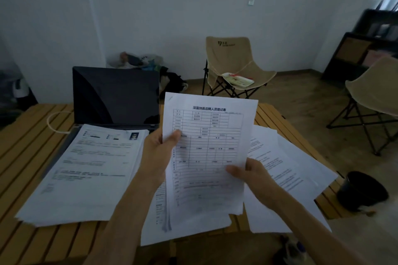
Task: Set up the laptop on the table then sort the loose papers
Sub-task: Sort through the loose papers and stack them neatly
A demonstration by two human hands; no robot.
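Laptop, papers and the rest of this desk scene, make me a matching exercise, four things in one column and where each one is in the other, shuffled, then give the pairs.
Things:
1. laptop
2. registration form
3. paper stack
4. white tray

Places:
A. lying on the folding chair seat
B. held up in both hands, left and right
C. open at the table's far edge, screen dark
D. lying on the table in front of the laptop, overlapping its base

Pairs: 1-C, 2-B, 3-D, 4-A
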